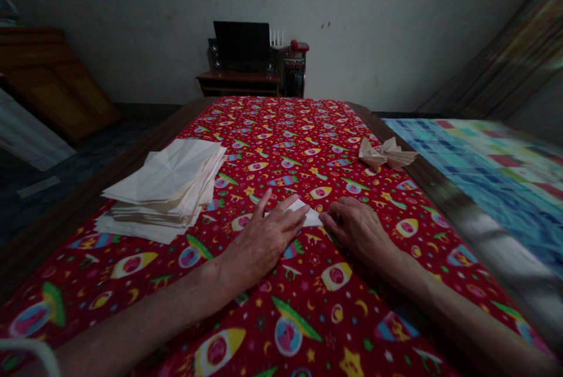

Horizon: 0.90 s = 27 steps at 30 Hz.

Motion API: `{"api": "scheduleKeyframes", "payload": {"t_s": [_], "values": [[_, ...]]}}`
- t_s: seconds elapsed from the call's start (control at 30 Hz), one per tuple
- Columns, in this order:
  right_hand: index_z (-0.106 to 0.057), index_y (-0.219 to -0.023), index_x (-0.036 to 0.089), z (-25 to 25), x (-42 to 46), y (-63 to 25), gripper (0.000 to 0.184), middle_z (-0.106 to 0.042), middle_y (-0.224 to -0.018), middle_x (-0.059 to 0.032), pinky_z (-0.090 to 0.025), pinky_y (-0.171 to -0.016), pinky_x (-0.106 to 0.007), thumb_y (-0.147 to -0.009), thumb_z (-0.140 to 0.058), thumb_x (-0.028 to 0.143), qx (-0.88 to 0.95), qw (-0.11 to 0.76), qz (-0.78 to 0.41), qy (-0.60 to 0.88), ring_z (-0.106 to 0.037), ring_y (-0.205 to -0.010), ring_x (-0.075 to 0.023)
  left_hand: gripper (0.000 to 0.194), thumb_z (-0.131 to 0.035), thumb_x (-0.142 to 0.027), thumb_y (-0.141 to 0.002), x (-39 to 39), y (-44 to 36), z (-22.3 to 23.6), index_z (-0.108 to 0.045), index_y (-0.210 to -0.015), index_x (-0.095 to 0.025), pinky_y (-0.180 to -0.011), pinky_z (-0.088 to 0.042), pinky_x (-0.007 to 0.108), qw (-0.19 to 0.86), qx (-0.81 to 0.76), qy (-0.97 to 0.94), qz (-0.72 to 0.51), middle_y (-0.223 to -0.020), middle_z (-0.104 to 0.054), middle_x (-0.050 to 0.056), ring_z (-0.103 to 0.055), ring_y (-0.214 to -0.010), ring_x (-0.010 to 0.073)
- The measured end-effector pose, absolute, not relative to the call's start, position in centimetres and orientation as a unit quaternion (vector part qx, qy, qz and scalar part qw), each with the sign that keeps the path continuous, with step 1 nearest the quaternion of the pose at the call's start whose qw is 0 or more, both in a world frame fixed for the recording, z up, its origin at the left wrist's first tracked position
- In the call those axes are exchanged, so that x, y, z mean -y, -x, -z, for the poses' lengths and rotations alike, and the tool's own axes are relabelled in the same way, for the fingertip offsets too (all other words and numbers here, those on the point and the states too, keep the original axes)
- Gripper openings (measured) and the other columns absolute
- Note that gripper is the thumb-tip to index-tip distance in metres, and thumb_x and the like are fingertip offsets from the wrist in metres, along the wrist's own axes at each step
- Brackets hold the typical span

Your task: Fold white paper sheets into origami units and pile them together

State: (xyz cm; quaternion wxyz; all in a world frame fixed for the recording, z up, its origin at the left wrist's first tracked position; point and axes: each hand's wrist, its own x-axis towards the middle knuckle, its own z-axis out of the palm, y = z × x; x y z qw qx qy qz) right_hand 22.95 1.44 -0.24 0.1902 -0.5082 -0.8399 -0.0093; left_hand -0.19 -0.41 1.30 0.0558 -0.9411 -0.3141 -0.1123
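Note:
A small folded piece of white paper lies on the red patterned cloth, between my two hands. My left hand rests flat over its left part, fingers stretched out and the thumb apart. At the paper's right end, my right hand has its fingers curled together in a pinch on the tip. Part of the paper is hidden under the left fingers. To the left of my left hand sits a stack of creased white paper sheets. Beyond my right hand lie folded paper pieces, fanned out with pleats.
The red cloth with rockets and stars covers a table with a dark wooden edge. A bed with a checked cover adjoins on the right. At the far wall stands a monitor with speakers; a wooden cabinet is at left.

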Motion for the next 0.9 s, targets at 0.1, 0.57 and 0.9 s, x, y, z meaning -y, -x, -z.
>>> {"api": "scheduleKeyframes", "payload": {"t_s": [0.1,0.57,0.9], "values": [[-0.057,-0.069,0.019,0.4,-1.5,-23.1,0.031,-0.055,-0.066,-0.0029,-0.033,-0.058,-0.028,-0.092,-0.044,0.036,0.843,0.205,0.022,0.496,-0.049,-0.063,-0.0152,0.050,-0.037,-0.002,-0.085,0.5,0.2,-0.8,-0.043,-0.132,-0.017,-0.114,-0.006,0.053,0.036,0.319,0.940,0.117,-0.143,-0.041,0.003,-0.019,-0.139,0.0239],[-0.055,-0.120,0.011,-0.9,2.0,-21.1,0.034,-0.062,-0.120,-0.0121,-0.038,-0.105,-0.045,-0.089,-0.040,0.013,0.938,0.158,0.066,0.302,-0.054,-0.113,-0.0223,0.063,-0.037,0.000,-0.079,0.5,1.0,0.2,-0.034,-0.139,-0.017,-0.112,-0.027,0.046,-0.064,0.335,0.933,0.115,-0.147,-0.034,0.008,-0.026,-0.138,0.0187],[-0.042,-0.133,0.006,0.2,2.6,-23.4,0.052,-0.057,-0.126,-0.0177,-0.039,-0.105,-0.046,-0.081,-0.041,0.007,0.928,0.157,0.075,0.330,-0.052,-0.119,-0.0234,0.064,-0.039,-0.001,-0.078,0.7,2.8,-0.4,-0.035,-0.139,-0.018,-0.112,-0.025,0.045,-0.032,0.332,0.938,0.098,-0.145,-0.039,0.007,-0.032,-0.135,0.0183]]}}
